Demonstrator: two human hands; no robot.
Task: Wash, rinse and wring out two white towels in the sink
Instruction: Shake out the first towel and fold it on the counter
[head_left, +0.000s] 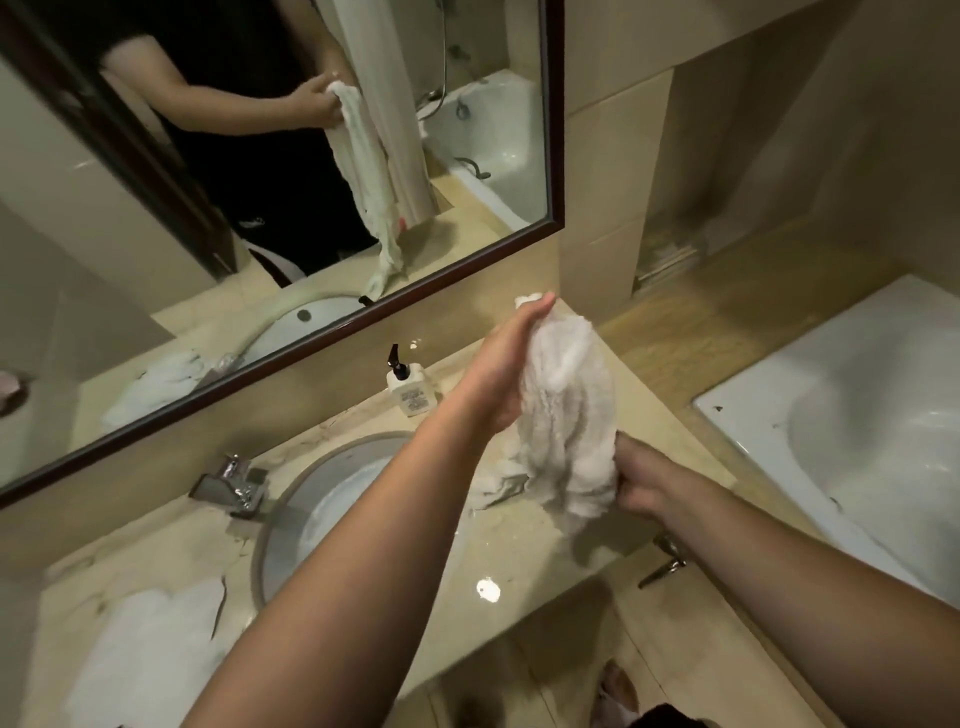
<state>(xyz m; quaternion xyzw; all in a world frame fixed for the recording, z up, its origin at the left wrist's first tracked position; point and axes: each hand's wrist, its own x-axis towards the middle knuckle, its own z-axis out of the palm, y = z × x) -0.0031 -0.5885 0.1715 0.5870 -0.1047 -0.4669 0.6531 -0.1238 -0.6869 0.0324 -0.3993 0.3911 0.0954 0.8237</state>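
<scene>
A white towel (563, 415) hangs bunched lengthwise above the right side of the counter, to the right of the sink (311, 499). My left hand (506, 364) grips its top end, raised high. My right hand (641, 480) grips its lower part, fingers curled round the cloth. The towel's bottom end trails onto the counter by the sink rim. A second white towel (150, 649) lies flat on the counter at the left front of the sink.
A chrome tap (231, 483) stands left of the sink. A soap pump bottle (408, 387) sits against the wall under the mirror (467, 156). A bathtub (857, 431) lies to the right, with a metal handle (667, 564) on the counter's side.
</scene>
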